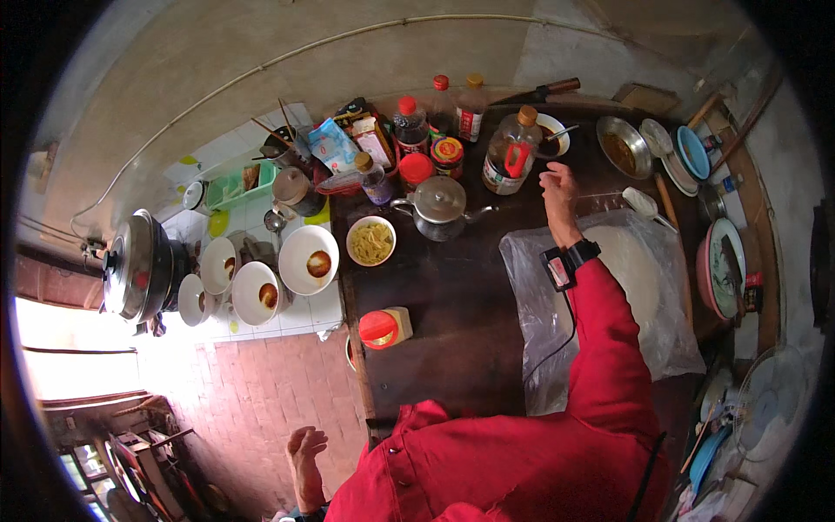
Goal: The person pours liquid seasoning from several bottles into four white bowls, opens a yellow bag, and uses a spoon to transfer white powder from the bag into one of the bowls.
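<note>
My right hand (pixel 560 196) is stretched over the dark wooden table, holding nothing I can see, its fingers loosely bent. Just left of it stands a large plastic jug (pixel 511 153) with a red handle and brown cap. Beyond the fingertips is a white bowl (pixel 556 124) of dark sauce with a spoon handle (pixel 562 132) sticking out. Under my right forearm, clear plastic sheeting (pixel 535 274) covers a pale round mass that looks like dough (pixel 626 261). My left hand (pixel 305 447) hangs beside the table over the brick floor, empty, fingers slightly curled.
White bowls (pixel 309 261) with brown sauce stand on the tiled counter (pixel 248 331) beside a lidded electric pot (pixel 138 267). The table holds a metal teapot (pixel 440 202), a bowl of yellowish food (pixel 371 241), a red-lidded jar (pixel 386 327), several bottles (pixel 411 124) and a metal bowl (pixel 624 147).
</note>
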`<action>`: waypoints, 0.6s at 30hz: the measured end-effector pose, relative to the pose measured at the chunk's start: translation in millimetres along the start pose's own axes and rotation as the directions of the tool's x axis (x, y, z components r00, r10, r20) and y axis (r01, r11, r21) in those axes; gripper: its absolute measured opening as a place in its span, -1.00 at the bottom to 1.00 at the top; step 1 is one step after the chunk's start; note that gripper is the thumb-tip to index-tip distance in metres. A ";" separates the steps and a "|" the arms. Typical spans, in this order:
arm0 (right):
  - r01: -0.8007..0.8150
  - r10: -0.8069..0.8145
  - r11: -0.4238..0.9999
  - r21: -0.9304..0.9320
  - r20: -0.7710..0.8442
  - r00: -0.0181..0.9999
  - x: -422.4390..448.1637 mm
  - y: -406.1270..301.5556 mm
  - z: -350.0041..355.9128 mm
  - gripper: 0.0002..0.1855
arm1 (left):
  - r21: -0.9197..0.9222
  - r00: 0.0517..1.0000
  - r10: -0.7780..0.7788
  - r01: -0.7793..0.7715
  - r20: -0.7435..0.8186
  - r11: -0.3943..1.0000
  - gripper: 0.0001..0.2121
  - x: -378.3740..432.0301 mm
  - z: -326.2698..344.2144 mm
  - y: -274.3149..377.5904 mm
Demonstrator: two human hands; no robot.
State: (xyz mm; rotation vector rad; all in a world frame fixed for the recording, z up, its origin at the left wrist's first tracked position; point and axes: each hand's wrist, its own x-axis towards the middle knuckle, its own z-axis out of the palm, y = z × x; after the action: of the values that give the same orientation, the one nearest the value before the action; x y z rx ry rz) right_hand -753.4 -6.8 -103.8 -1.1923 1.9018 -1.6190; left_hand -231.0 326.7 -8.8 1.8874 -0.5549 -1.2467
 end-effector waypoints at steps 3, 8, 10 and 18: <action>-0.176 0.144 0.978 0.116 0.245 0.959 -16.9 -26.7 6.8 -0.78 | 0.036 1.000 0.014 -0.015 0.020 0.999 -0.79 -2.6 8.4 7.4; -0.232 0.152 0.960 0.159 0.402 0.903 -25.6 -39.0 25.6 -0.83 | 0.033 0.999 0.028 -0.030 0.045 0.999 -0.77 -1.2 6.8 2.7; -0.249 0.162 0.956 0.155 0.429 0.889 -30.4 -47.7 33.7 -0.83 | 0.022 0.999 0.029 -0.030 0.045 0.999 -0.77 -3.1 5.5 1.0; -0.302 0.182 0.951 0.071 0.660 0.729 -53.9 -63.9 60.5 -0.82 | -0.026 0.999 -0.033 0.034 0.015 0.999 -0.78 -6.2 -2.2 -12.5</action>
State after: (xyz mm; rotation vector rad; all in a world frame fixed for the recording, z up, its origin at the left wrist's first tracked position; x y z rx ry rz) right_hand -655.0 -0.6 -73.1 -1.1653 1.3591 -1.0103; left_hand -232.5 339.4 -14.9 1.8742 -0.5143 -1.2846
